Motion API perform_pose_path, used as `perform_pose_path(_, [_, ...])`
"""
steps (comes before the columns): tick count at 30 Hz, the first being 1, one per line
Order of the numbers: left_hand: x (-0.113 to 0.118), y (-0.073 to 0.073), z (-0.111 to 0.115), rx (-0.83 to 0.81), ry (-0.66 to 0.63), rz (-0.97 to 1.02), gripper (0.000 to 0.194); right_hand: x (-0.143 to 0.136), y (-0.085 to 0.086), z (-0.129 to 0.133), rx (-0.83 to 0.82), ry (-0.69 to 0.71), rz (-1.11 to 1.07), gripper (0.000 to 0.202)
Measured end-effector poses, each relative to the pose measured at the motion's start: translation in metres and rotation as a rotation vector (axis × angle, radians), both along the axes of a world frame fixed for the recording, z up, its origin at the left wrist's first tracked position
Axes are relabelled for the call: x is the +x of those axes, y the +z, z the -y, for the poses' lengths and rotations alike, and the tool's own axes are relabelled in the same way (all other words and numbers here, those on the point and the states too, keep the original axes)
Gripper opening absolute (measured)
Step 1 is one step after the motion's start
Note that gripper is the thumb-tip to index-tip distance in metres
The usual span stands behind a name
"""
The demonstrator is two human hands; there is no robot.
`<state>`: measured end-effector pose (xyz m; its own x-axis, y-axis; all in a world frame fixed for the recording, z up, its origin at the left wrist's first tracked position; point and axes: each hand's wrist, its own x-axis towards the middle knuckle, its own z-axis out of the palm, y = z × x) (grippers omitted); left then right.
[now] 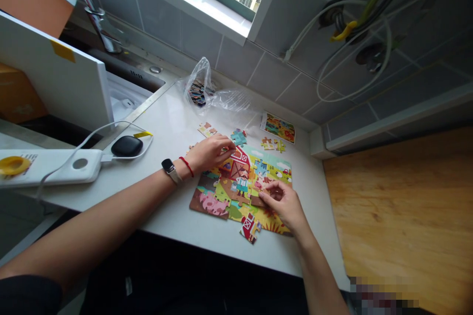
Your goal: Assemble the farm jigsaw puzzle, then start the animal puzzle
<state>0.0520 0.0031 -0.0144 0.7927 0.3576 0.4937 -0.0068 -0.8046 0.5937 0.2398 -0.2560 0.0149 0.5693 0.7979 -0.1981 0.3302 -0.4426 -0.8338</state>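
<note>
A partly joined farm puzzle [242, 184] lies flat on the white counter [166, 221]. My left hand [212, 151] is over its upper left part, by the red barn, with fingers bent together; what they hold, if anything, is too small to tell. Thumb and fingertips of my right hand [283, 202] pinch a brown puzzle piece [258, 201] low on the puzzle, below the cow. A loose red barn piece [250, 228] rests at the near edge. Blue pieces [238, 137], pale pieces [207, 129] and yellow-green pieces [272, 144] lie beyond the puzzle.
Behind the puzzle are a clear plastic bag [201, 91] with more pieces and a small picture card [279, 127]. At left sit a white power strip [84, 165], a black round case [127, 146] and a sink with a faucet [107, 39]. A wooden surface [399, 206] is at right.
</note>
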Motion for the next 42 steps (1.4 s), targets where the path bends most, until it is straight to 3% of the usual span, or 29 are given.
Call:
perform_pose_path(9, [0.000,0.001,0.001,0.019,-0.020,-0.012,0.015,-0.010,0.007,0.001,-0.007,0.058,0.282,0.039])
perform_pose_path(24, [0.000,0.000,0.001,0.029,-0.030,-0.009,0.014,-0.008,-0.004,-0.001,0.018,0.047,0.284,0.040])
perform_pose_path(31, [-0.001,0.001,0.002,0.039,-0.028,-0.018,0.017,-0.011,0.002,0.019,0.230,-0.010,0.336,0.030])
perform_pose_path(34, [-0.001,0.001,0.002,0.046,-0.038,-0.024,0.018,-0.004,0.001,0.033,0.208,0.076,0.439,0.027])
perform_pose_path(38, [-0.002,0.004,0.003,0.051,-0.044,-0.030,0.020,0.005,-0.003,0.041,0.118,0.259,0.509,0.044])
perform_pose_path(42, [-0.002,0.006,0.003,0.055,-0.048,-0.040,0.020,0.008,-0.005,0.040,0.071,0.298,0.530,0.047])
